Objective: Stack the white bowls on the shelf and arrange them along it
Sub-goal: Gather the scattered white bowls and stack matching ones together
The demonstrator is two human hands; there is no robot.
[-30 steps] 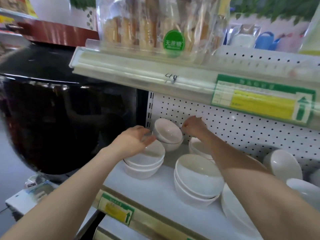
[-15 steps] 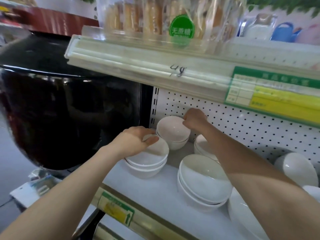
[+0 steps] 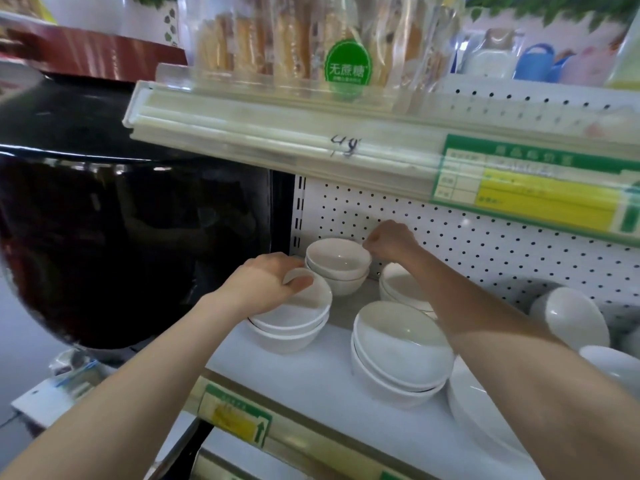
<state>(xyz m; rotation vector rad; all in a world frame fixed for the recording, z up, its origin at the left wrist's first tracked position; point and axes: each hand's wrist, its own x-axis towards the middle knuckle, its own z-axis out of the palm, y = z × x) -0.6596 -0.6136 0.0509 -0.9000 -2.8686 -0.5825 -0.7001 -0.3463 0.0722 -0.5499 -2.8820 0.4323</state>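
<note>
Little shifts between the frames. The top bowl of the rear stack (image 3: 337, 268), tipped toward the viewer a moment ago, now sits level in the bowl beneath it, tucked into the back left corner against the pegboard (image 3: 485, 244). The right grip (image 3: 391, 240) stays at that stack's right rim, fingers curled and seemingly pinching the edge. The left grip (image 3: 263, 282) remains on the front-left stack (image 3: 291, 327), thumb hooked over the near rim and fingers over the far one.

By my reading, two stacks at the left end of the shelf (image 3: 311, 386) are now placed, and both hands are only squaring them up.

More work lies to the right. The front-right stack (image 3: 398, 362) stands near the shelf edge, another stack (image 3: 398, 289) sits half hidden behind the right forearm, and loose bowls (image 3: 571, 317) lie tipped on their sides farther along, not yet stacked. A wide plate (image 3: 478, 410) sits just beside the front-right stack.

The upper shelf (image 3: 277, 133) hangs low over the bowls, so lifting room looks tight. A glossy black pot (image 3: 121, 237) blocks the left side.
</note>
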